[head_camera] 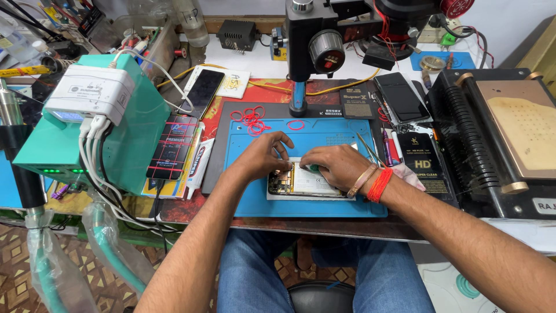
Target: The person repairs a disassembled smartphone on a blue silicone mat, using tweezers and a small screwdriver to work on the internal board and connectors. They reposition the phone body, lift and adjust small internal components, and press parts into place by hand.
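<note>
— Where's the phone?

— The opened phone (301, 182) lies flat on the blue mat (347, 203), near the mat's front edge, its back off so the battery and circuit board show.

— And the hands?

— Both are on it. The left hand (263, 155) rests over the phone's upper left corner, fingers curled down, fingertips touching the frame near the board. The right hand (336, 165) sits over the upper right part, fingers bent and pinched on something small and green; I cannot tell what it is.

— What's around them?

— Red rubber bands (252, 119) lie at the mat's far edge, just before the microscope (324, 46). A pair of tweezers (368, 149) rests to the right of the hand. A green box (116, 133) with white cables stands well to the left, a dark phone (204, 90) beyond it
</note>
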